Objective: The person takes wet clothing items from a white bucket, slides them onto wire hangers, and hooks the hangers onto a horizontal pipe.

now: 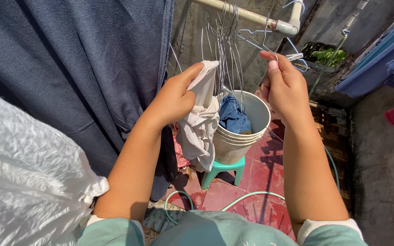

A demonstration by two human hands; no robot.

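Note:
My left hand (175, 96) grips a pale beige garment (200, 125) that hangs down in front of me. My right hand (284, 86) is raised and pinches the wire of a thin metal hanger (264, 40). Several wire hangers (226, 45) dangle from a white pipe rail (245, 14) overhead. Below them a white bucket (240, 139) holds blue cloth (232, 116) and stands on a small green stool (224, 171).
A large dark blue cloth (83, 68) hangs at left, with white fabric (19, 173) in front of it. Blue and red laundry (388, 59) hangs at right. A green hose (251, 197) curls over red floor tiles (270, 173). Grey concrete walls stand behind.

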